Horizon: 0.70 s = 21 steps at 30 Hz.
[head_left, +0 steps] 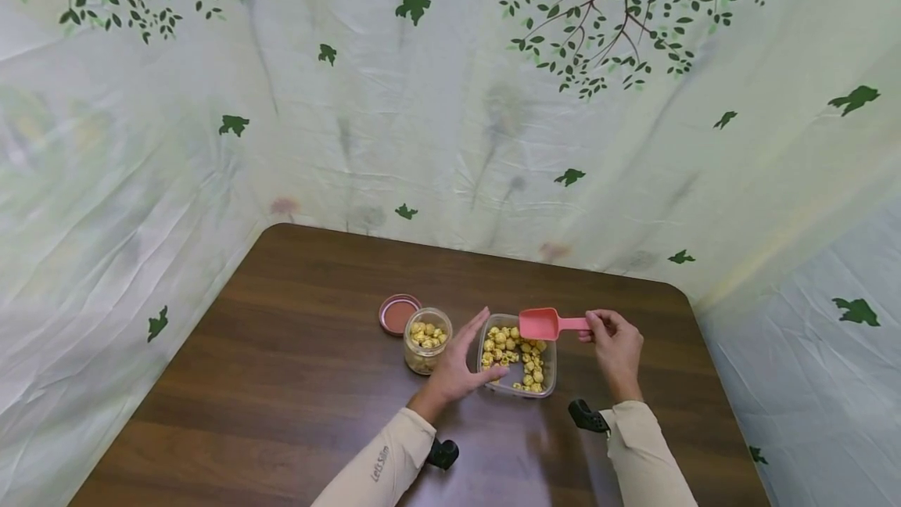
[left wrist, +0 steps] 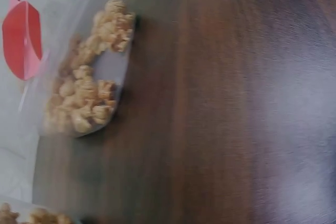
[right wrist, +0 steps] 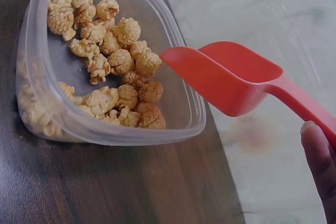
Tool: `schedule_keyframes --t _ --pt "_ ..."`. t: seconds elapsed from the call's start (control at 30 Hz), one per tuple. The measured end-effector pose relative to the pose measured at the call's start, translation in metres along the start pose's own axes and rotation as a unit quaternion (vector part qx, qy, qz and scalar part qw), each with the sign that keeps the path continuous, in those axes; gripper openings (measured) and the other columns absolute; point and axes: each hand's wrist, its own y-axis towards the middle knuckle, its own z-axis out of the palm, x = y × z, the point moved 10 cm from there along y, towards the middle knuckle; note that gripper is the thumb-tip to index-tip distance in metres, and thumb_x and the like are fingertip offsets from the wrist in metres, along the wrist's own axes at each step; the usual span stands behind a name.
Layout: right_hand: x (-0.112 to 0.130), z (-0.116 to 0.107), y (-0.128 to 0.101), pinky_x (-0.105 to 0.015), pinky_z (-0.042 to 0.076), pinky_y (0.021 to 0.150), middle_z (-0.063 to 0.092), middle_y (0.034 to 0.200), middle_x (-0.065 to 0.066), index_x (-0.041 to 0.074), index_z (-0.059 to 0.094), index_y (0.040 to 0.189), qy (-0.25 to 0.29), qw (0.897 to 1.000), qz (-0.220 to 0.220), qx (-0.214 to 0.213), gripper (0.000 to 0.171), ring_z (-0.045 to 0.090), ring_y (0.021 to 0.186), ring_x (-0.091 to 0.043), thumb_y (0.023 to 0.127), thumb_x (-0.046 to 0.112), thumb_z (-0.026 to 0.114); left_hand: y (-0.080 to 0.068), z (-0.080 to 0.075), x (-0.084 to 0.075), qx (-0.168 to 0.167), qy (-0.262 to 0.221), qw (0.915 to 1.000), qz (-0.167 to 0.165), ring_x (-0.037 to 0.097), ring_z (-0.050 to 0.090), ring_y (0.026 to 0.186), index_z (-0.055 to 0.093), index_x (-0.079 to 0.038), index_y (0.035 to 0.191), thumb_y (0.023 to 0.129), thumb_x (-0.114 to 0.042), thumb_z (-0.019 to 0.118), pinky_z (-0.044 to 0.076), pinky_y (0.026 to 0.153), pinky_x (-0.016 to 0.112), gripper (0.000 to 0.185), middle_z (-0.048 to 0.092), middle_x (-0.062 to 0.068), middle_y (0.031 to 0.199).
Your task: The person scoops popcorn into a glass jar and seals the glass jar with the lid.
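Observation:
My right hand pinches the handle of a small red scoop over the far right part of a clear plastic tub. In the right wrist view the scoop's bowl looks bare, its lip overlapping the tub's rim. Caramel popcorn lies inside the tub in an uneven layer, with bare bottom showing in the middle. My left hand is spread at the tub's left side, fingers extended and thumb reaching across the near left rim. Neither wrist view shows the left fingers.
An uncapped clear jar partly filled with popcorn stands just left of my left hand. Behind and left of it lies a round reddish lid. The brown wooden table ends at a leaf-printed cloth along the back.

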Motion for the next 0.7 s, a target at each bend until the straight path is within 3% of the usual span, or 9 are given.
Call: schedule_keyframes --t 0.2,0.4,0.7 --pt "0.009 0.001 -0.002 -0.023 0.054 0.052 0.067 0.074 -0.019 -0.006 0.068 0.093 -0.052 0.998 -0.046 0.005 0.014 0.065 0.054 -0.014 0.09 0.008 0.066 -0.007 0.011 0.015 0.01 0.016 0.999 -0.04 0.032 0.032 0.139 0.032 -0.008 0.15 0.075 -0.038 0.081 0.027 0.11 0.053 0.094 0.031 0.01 0.155" --pt "0.024 0.008 -0.009 -0.013 0.048 0.049 0.067 0.072 -0.016 -0.005 0.068 0.091 -0.087 0.991 -0.106 0.011 0.01 0.065 0.055 -0.027 0.09 0.004 0.066 -0.015 0.021 0.032 0.02 0.017 0.9974 -0.067 0.033 0.028 0.141 0.028 -0.005 0.151 0.074 -0.035 0.083 0.025 0.111 0.052 0.1 0.026 0.015 0.156" --pt "0.03 0.015 -0.021 -0.009 0.043 0.048 0.066 0.07 -0.012 -0.004 0.069 0.089 -0.12 0.981 -0.154 -0.006 0.006 0.061 0.053 -0.014 0.088 0.002 0.068 -0.027 0.026 0.05 0.001 -0.004 0.9958 -0.092 0.032 0.029 0.14 0.026 0.002 0.15 0.07 -0.03 0.087 0.027 0.112 0.047 0.106 0.028 0.019 0.155"
